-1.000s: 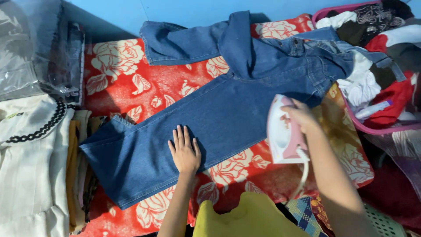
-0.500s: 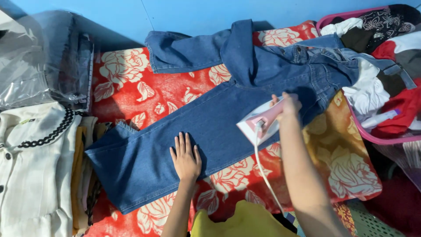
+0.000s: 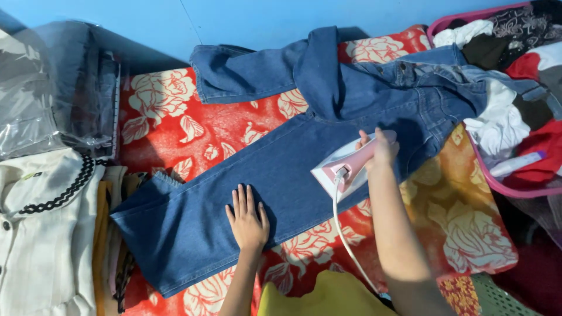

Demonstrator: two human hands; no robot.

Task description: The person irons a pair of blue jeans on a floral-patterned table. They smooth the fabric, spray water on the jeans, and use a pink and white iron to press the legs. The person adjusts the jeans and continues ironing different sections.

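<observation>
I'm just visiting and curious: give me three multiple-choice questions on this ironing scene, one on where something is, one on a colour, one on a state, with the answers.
1. Where does the left hand lie?
A. flat on the jeans leg
B. inside the laundry basket
C. on the white garment

2. What colour is the iron?
A. green and black
B. pink and white
C. all yellow

3. How is the upper leg of the jeans lying?
A. rolled into a ball
B. hanging from a hook
C. folded across, away from the leg being pressed

Answers:
1 A, the palm lies spread on the denim near the hem.
2 B, a pink handle shows in the right hand over a white body.
3 C, it crosses the red floral cloth toward the left.
</observation>
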